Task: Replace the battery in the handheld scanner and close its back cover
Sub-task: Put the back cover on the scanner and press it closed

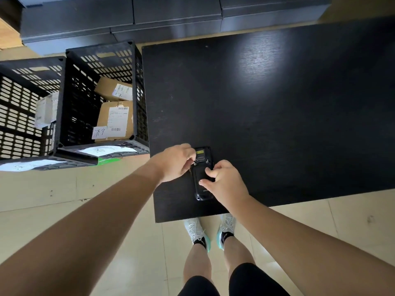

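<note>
A black handheld scanner (201, 190) lies face down on the black table (267, 114), close to its near left corner. Its back cover (197, 178) sits on the body, with a yellow label and two small screws showing at the far end. My left hand (175, 162) is at the scanner's upper left edge, fingertips pinched at the left screw or latch. From the right side, my right hand (224, 182) rests on the scanner, its thumb and fingers pressing on the back cover. No loose battery is visible.
Two black slotted crates (70, 99) stand on the floor left of the table, holding cardboard parcels (116, 121) with labels. Dark cabinets (149, 20) line the far wall. My legs and white shoes (210, 231) are below the table's near edge.
</note>
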The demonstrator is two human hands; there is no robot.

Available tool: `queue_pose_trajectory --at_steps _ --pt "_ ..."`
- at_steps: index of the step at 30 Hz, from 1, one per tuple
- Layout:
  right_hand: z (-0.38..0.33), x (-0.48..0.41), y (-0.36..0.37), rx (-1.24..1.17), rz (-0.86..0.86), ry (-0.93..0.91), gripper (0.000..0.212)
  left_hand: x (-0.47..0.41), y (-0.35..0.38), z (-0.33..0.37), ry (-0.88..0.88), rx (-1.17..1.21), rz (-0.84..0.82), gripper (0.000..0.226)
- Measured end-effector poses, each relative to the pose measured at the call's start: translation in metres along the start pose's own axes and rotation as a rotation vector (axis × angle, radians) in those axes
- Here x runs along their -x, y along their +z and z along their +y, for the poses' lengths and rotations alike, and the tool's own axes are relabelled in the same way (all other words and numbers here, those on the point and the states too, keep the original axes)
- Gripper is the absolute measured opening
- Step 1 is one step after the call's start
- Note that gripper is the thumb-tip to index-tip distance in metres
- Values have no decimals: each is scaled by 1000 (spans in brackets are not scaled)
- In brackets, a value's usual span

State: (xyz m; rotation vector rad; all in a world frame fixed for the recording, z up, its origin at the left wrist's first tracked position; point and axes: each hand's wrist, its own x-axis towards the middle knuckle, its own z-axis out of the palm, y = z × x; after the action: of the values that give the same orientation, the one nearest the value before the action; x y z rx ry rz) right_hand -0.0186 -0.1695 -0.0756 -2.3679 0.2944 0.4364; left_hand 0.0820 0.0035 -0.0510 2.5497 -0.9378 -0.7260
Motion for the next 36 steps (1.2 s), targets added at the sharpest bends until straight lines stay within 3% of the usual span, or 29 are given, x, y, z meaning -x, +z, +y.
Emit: queue_pose_trajectory --at_steps 6,18,30,36 --pt "3 0 1 1 1 -17 45 -10 -6 -5 162 -158 -105 11" --pt "1 1 1 1 2 -17 43 -16 -2 -14 282 -241 -109 15" --pt "2 2 1 6 4 -27 41 -3 15 -3 30 -10 5 13" --pt "4 2 4 19 9 -31 41 4 30 15 -234 219 138 9"
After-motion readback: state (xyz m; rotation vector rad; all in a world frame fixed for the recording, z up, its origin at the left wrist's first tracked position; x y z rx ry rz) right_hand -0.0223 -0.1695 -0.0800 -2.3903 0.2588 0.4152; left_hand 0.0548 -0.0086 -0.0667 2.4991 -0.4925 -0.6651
